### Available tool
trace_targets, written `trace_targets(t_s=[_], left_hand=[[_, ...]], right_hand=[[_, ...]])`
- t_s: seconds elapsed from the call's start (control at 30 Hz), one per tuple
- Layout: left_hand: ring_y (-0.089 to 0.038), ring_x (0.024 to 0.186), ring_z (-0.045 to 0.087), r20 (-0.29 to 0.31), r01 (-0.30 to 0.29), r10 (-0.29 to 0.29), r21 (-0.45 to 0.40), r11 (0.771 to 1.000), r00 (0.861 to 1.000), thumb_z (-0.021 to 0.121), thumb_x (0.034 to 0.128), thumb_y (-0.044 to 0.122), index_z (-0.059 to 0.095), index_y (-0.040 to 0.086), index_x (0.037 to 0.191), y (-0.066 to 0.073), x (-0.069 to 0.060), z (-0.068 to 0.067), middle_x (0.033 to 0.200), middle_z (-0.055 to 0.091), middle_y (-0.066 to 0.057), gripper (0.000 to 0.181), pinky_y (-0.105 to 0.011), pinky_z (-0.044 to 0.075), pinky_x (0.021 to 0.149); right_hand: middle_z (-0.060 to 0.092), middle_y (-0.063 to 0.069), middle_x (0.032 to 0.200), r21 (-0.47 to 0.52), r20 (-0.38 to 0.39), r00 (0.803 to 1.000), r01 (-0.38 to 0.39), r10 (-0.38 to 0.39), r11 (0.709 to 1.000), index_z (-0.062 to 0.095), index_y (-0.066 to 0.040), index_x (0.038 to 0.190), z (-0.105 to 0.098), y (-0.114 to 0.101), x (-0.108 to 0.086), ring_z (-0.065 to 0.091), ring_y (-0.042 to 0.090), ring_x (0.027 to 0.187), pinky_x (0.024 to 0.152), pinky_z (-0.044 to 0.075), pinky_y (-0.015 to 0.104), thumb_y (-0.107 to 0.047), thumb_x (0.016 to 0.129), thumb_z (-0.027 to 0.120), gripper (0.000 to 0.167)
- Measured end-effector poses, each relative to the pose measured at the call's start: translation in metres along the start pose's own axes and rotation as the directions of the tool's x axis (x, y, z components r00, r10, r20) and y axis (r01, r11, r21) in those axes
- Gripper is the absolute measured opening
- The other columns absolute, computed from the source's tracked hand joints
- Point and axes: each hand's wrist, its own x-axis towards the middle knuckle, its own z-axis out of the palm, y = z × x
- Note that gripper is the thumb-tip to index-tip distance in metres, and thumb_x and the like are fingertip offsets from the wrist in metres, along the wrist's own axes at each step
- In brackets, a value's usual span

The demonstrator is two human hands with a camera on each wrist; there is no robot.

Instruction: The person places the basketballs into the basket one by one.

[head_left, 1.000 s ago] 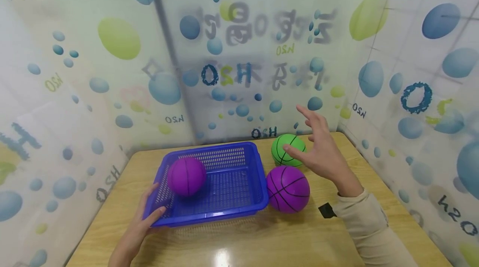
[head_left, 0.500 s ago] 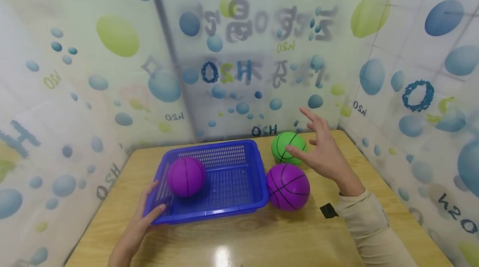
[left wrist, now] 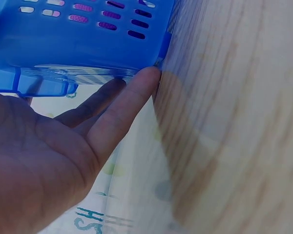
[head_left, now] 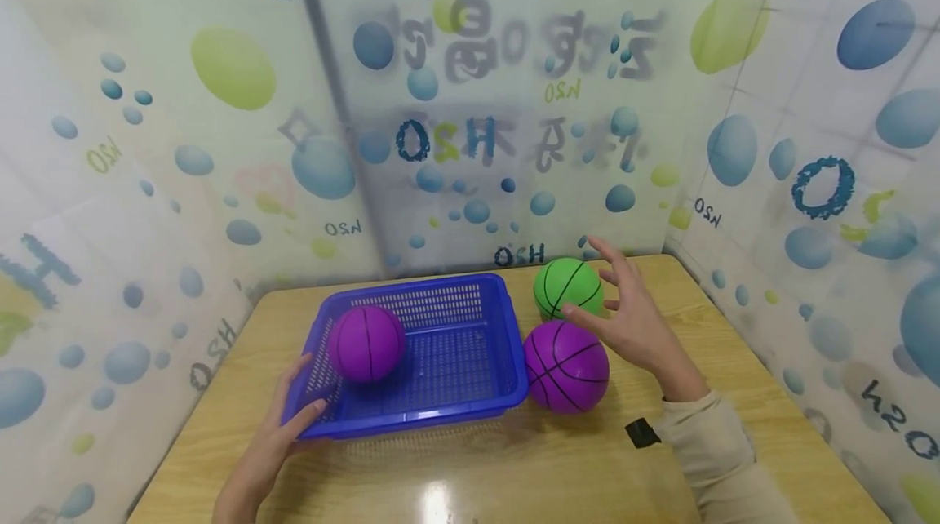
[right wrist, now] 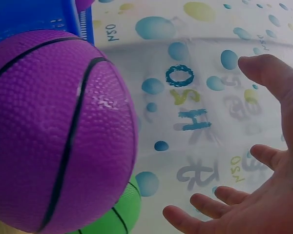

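Observation:
A blue plastic basket (head_left: pixel 448 418) with slotted walls stands on the table, and a purple ball (head_left: pixel 367 344) sits in its left part. My left hand (head_left: pixel 268 438) holds the basket's near left corner, thumb at the rim; in the left wrist view its fingers touch the basket's outer side low down. Right of the basket lies a second purple ball (head_left: pixel 565 367) with black lines, close against the basket wall. Behind it is a green ball (head_left: pixel 567 287). My right hand (head_left: pixel 635 324) hovers beside these two balls, fingers spread, holding nothing; its thumb overlaps the green ball in the head view.
The wooden table (head_left: pixel 514 479) carries everything. A small black object (head_left: pixel 642 432) shows beside the right sleeve (head_left: pixel 708 442). Patterned curtains (head_left: pixel 470 99) enclose the table at the back and both sides.
My right hand has come down slightly, its raised fingers now lower beside the green ball. The left hand, basket and balls keep their places; the view has shifted a little.

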Motion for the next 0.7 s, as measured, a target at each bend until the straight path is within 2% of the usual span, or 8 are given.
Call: trace_targets(t_s=[0.17,0.33,0.5,0.7], left_hand=[[-0.068,0.154,0.022,0.005,0.0,0.0,-0.007,1.0,1.0,0.053,0.117,0.015,0.01,0.028,0.178,0.0,0.001,0.0,0.183,-0.012,-0.022,0.075,-0.055,0.069,0.089],[-0.068,0.154,0.022,0.006,-0.003,0.003,-0.013,1.0,1.0,0.053,0.1168,0.015,0.011,0.028,0.178,0.0,0.001,0.0,0.182,-0.012,-0.021,0.075,-0.054,0.069,0.089],[-0.067,0.154,0.021,0.006,-0.005,0.005,-0.009,1.0,1.0,0.053,0.1166,0.015,0.011,0.028,0.178,0.001,0.001,0.0,0.182,-0.013,-0.021,0.075,-0.054,0.07,0.088],[-0.068,0.153,0.023,-0.006,-0.001,0.001,0.006,1.0,1.0,0.053,0.1166,0.015,0.011,0.028,0.178,0.001,0.001,0.001,0.183,-0.012,-0.021,0.075,-0.053,0.069,0.088]], right_hand=[[0.017,0.017,0.18,0.024,0.005,0.999,-0.038,0.038,0.999,0.019,-0.05,0.175,0.006,0.008,-0.005,0.03,0.053,0.162,0.116,0.048,0.076,-0.04,0.1,0.086,0.101],[0.017,0.02,0.18,0.037,0.013,0.997,-0.081,0.081,0.996,0.021,-0.041,0.177,0.012,0.016,-0.013,0.031,0.054,0.16,0.116,0.049,0.075,-0.041,0.099,0.086,0.101],[0.017,0.023,0.179,0.049,0.018,0.996,-0.092,0.091,0.995,0.023,-0.031,0.178,0.019,0.025,-0.019,0.033,0.057,0.159,0.115,0.049,0.076,-0.038,0.1,0.086,0.101],[0.017,0.025,0.179,0.065,0.027,0.994,-0.111,0.109,0.992,0.024,-0.03,0.177,0.026,0.036,-0.028,0.033,0.058,0.158,0.114,0.052,0.073,-0.039,0.1,0.086,0.1]])
